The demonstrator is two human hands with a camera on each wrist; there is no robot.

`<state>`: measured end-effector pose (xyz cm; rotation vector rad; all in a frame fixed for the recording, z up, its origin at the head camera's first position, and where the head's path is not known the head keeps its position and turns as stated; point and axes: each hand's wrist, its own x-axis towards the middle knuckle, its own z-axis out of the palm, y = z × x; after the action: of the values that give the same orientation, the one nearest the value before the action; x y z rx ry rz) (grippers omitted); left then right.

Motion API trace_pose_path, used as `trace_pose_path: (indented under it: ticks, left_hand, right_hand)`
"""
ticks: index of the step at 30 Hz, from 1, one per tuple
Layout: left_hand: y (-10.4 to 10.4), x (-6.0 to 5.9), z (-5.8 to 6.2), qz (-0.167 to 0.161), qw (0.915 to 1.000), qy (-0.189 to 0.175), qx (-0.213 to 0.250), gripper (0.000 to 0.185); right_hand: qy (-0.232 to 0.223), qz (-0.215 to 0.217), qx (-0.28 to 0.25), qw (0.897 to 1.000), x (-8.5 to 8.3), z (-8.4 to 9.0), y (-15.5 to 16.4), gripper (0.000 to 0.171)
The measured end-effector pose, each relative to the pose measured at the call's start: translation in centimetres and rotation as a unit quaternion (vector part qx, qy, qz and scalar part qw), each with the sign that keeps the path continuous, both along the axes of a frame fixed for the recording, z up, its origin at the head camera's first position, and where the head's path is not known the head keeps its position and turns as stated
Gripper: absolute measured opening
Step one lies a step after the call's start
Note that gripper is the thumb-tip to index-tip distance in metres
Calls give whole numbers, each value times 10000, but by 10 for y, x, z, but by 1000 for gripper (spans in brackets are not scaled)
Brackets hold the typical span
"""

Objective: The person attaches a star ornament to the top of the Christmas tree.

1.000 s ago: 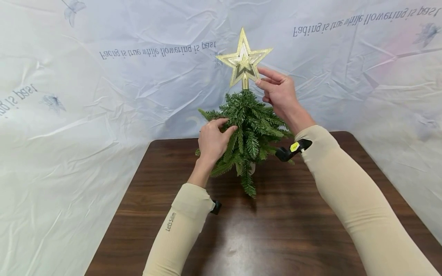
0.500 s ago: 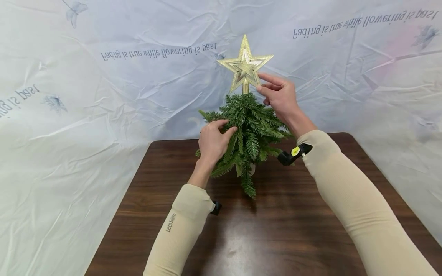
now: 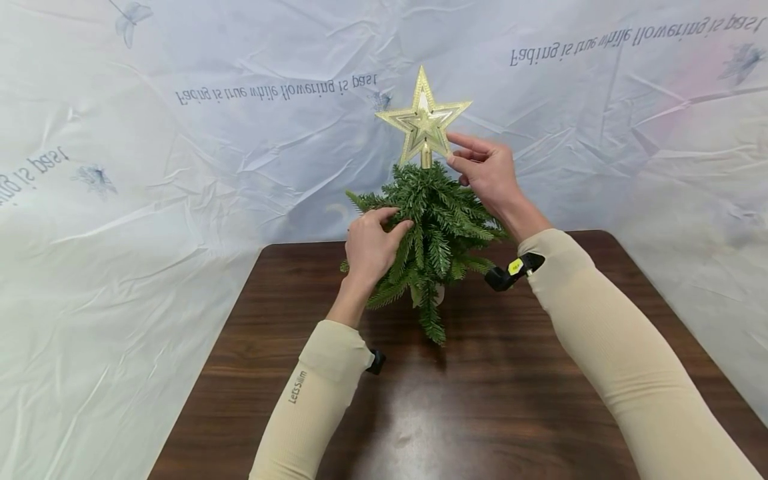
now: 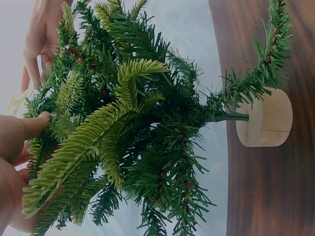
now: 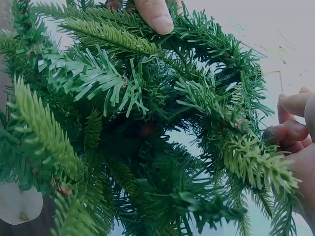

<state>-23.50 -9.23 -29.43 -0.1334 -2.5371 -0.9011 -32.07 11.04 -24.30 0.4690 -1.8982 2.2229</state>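
A gold star tree topper (image 3: 425, 120) stands upright over the tip of a small artificial Christmas tree (image 3: 438, 233). Its short tube meets the top needles; how deep it sits on the tip cannot be seen. My right hand (image 3: 489, 170) pinches the star's lower right point between thumb and fingers. On the tree's left side, below the top, my left hand (image 3: 371, 243) grips the upper branches, its fingertips partly lost among the needles. In the left wrist view the tree's round pale base (image 4: 266, 120) rests on the table.
The dark wooden table (image 3: 480, 400) has its far edge just behind the tree. Pale printed sheeting (image 3: 270, 153) hangs behind and at both sides. One long branch (image 3: 431, 320) droops toward the front.
The star has come down a little toward the tree's top, with my right hand lowering along with it. My left hand has kept its place on the branches.
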Motion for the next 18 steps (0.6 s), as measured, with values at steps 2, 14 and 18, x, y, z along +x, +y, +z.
trace_pose_path:
  ticks: [2, 14, 18]
  left_hand:
    - [0, 0, 0, 6, 10000, 3, -8, 40]
    - [-1, -1, -1, 11, 9999, -118, -42, 41]
    - [-1, -2, 1, -10, 9999, -139, -10, 41]
  right_hand:
    - [1, 26, 32, 10000, 0, -1, 1, 40]
    - [96, 58, 134, 9998, 1, -6, 5, 39]
    - [95, 41, 155, 9998, 1, -6, 5, 39]
